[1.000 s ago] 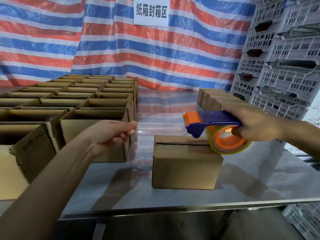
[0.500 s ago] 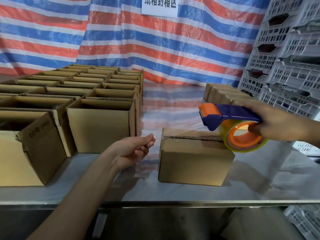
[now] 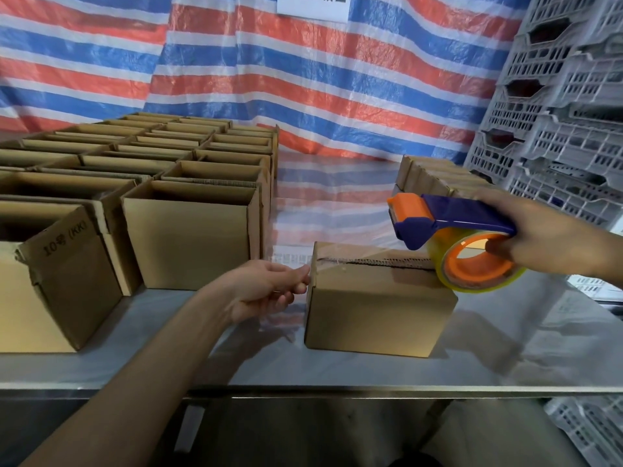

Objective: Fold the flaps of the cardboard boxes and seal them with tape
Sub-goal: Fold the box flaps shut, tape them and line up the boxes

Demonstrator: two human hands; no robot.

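A small cardboard box (image 3: 377, 311) with its flaps folded shut sits on the metal table (image 3: 337, 372). My right hand (image 3: 546, 237) grips a blue and orange tape dispenser (image 3: 451, 237) with a clear tape roll, held over the box's right top edge. A strip of clear tape (image 3: 337, 259) runs from the roll along the top seam to the box's left edge. My left hand (image 3: 266, 291) pinches the tape's free end at the box's upper left corner.
Several open cardboard boxes (image 3: 188, 230) stand in rows on the left of the table. A row of closed boxes (image 3: 435, 180) lies behind the dispenser. Grey plastic crates (image 3: 559, 129) are stacked at the right. A striped tarp (image 3: 303, 79) hangs behind.
My left hand has moved right and down to the box's left edge with the tape end. The dispenser stays over the box's right side. The camera has come closer.
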